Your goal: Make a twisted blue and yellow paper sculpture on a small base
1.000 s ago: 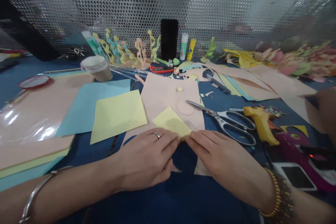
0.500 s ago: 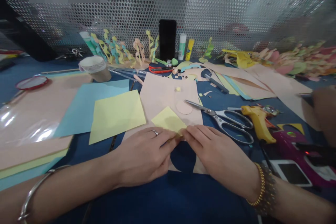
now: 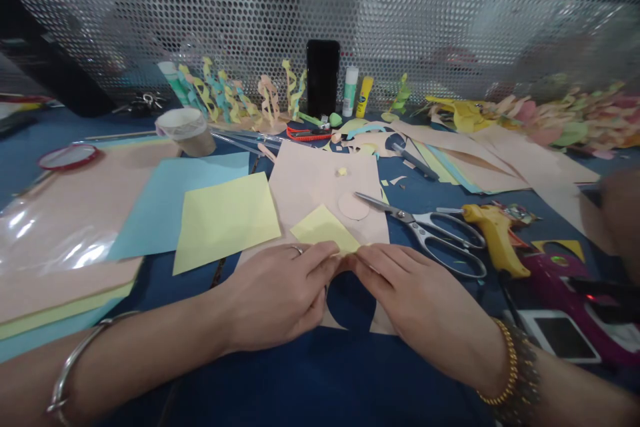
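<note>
Both hands meet at the near edge of a small yellow paper square (image 3: 325, 225), turned cornerwise to me. My left hand (image 3: 283, 293), with a ring on one finger, pinches the edge from the left. From the right, my right hand (image 3: 415, 297) presses its fingers together on the same paper; the fingertips hide that edge. Below them lies a pale pink sheet (image 3: 300, 180) with a round hole cut near its front. A pink paper disc (image 3: 354, 205) rests on it, close to the tips of the silver scissors (image 3: 425, 227).
Left of my hands lie a larger yellow sheet (image 3: 227, 220) and a blue sheet (image 3: 165, 200). A yellow glue gun (image 3: 493, 237) is right of the scissors. At the back stand a black phone (image 3: 323, 80) and a glue stick (image 3: 350, 90); a paper cup (image 3: 186, 133) is at left.
The whole view has shifted slightly. My hands stay at the small yellow square's near edge, with their fingertips slightly further apart.
</note>
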`<state>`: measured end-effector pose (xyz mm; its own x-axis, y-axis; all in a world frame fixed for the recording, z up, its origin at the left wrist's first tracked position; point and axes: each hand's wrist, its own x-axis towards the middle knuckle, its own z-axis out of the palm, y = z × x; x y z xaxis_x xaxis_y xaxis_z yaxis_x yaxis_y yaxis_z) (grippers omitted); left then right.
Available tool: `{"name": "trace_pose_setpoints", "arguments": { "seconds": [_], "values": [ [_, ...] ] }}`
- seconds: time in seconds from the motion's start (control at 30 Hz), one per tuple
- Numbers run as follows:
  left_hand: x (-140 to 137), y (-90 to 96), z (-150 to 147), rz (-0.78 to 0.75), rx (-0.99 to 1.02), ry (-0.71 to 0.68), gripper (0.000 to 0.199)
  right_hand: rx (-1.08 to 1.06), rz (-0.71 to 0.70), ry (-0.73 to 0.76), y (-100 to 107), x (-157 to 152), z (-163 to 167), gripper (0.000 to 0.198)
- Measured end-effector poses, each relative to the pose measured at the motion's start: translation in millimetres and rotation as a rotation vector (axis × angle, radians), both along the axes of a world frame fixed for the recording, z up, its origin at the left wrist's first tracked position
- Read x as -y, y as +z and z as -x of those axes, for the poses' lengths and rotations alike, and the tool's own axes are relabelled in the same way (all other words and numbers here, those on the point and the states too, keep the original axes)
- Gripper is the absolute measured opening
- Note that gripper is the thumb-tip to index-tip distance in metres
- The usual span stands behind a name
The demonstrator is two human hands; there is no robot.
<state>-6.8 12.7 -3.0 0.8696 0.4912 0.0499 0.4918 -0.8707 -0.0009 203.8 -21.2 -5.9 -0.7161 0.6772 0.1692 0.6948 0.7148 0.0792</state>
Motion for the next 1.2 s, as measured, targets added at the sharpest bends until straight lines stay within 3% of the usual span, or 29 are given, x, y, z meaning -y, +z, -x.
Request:
{"name": "trace_pose_setpoints", "arguments": {
  "seconds": [0.27,0.43,0.57,0.83,1.03,1.2],
  "values": [
    [-6.2,3.1,5.9,0.038,0.115,0.054,0.037,0.028,0.003,0.005,-2.0,-2.9,2.6,0.038],
    [-4.7,5.7,13.4,-0.096,0.326,-0.002,0.023,0.045,0.01,-0.009,-1.6,-5.8,4.4,0.034],
    [4.7,2.9,10.0,-0.163,0.276,-0.107,0.024,0.05,0.032,-0.012,-2.1,-7.3,6.4,0.038],
    [7.8,-2.9,0.5,-0.096,0.176,-0.005,0.03,0.016,0.041,-0.033,-1.5,-11.1,7.6,0.038],
    [6.5,-2.3,1.6,-0.109,0.192,0.022,0.029,-0.112,-0.138,-0.185,19.0,-12.1,-10.8,0.043],
    [3.7,-2.0,1.7,-0.125,0.185,0.025,0.026,-0.082,-0.066,-0.122,15.0,-10.5,-14.7,0.043]
  ]
}}
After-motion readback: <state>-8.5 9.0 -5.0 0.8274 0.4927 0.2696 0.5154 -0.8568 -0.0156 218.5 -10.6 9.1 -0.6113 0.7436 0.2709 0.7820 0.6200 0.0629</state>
